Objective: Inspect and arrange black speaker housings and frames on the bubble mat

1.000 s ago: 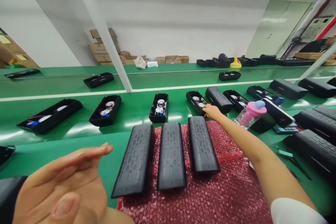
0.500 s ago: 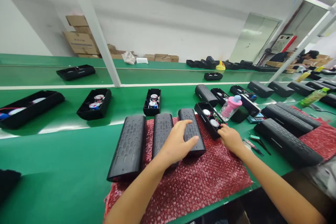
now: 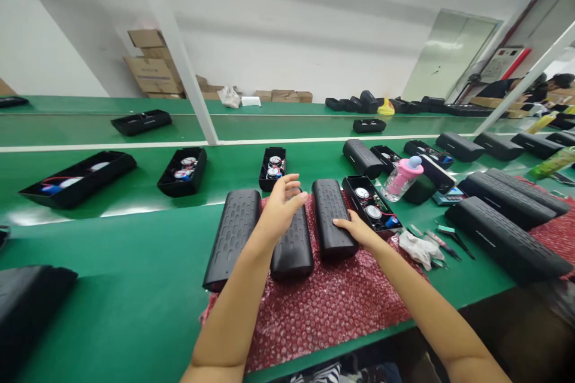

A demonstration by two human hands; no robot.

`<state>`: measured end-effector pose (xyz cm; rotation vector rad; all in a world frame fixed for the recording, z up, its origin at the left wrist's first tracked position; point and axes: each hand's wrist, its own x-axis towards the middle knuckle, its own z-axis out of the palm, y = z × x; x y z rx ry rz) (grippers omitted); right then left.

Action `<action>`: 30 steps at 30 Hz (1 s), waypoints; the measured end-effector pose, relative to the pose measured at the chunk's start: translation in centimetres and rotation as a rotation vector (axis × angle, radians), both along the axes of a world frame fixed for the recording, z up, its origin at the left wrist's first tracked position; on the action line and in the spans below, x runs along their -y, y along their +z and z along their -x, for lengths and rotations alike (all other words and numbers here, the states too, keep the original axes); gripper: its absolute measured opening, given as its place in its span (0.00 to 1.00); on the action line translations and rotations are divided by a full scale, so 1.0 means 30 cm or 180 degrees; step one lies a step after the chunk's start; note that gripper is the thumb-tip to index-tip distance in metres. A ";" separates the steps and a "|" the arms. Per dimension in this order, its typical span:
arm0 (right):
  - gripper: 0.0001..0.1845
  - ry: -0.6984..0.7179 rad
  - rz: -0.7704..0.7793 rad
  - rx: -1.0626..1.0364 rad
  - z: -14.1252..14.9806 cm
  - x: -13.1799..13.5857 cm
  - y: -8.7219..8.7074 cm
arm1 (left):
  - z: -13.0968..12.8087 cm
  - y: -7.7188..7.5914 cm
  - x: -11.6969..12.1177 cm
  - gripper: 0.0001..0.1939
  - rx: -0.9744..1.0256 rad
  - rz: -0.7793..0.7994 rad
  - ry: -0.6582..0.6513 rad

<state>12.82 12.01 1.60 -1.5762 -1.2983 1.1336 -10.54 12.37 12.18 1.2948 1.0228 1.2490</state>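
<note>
Three black speaker housings with a pattern of oval dimples lie face up in a row: a left one [image 3: 233, 233], a middle one [image 3: 294, 245] and a right one [image 3: 331, 212]. Over the upper part of the middle housing is my left hand [image 3: 281, 209], open, fingers apart, holding nothing. My right hand [image 3: 362, 230] grips the near right side of the right housing, thumb on its top; its other fingers are partly hidden. Just beyond that hand lies an open housing [image 3: 353, 187] with round white parts, wires and a blue part inside.
Red bubble wrap [image 3: 332, 305] lies under the row. To the right are a pink-topped bottle [image 3: 399, 179], crumpled white tissue [image 3: 420, 248], tweezers [image 3: 456, 239] and more black housings [image 3: 507, 239]. Open housings [image 3: 182, 170] stand along the green bench [image 3: 135, 287].
My right hand has moved from the open housing's near end to the right dimpled housing. My left hand has shifted left, from the right housing to above the middle one.
</note>
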 end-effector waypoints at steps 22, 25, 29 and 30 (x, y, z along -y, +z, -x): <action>0.41 0.0828 -0.1144 -0.1606 0.252 0.133 0.444 | 0.130 0.029 0.036 0.41 0.1722 0.0284 -0.0237; 0.45 0.1229 -0.0675 -0.2129 0.313 0.062 0.492 | 0.143 0.032 0.046 0.39 0.1685 0.0308 -0.0346; 0.37 0.1275 -0.0911 -0.2210 0.383 0.059 0.521 | 0.130 0.039 0.065 0.40 0.1726 -0.0066 -0.0472; 0.35 0.1224 -0.0935 -0.2266 0.391 0.065 0.519 | 0.129 0.043 0.070 0.41 0.1743 -0.0213 -0.0487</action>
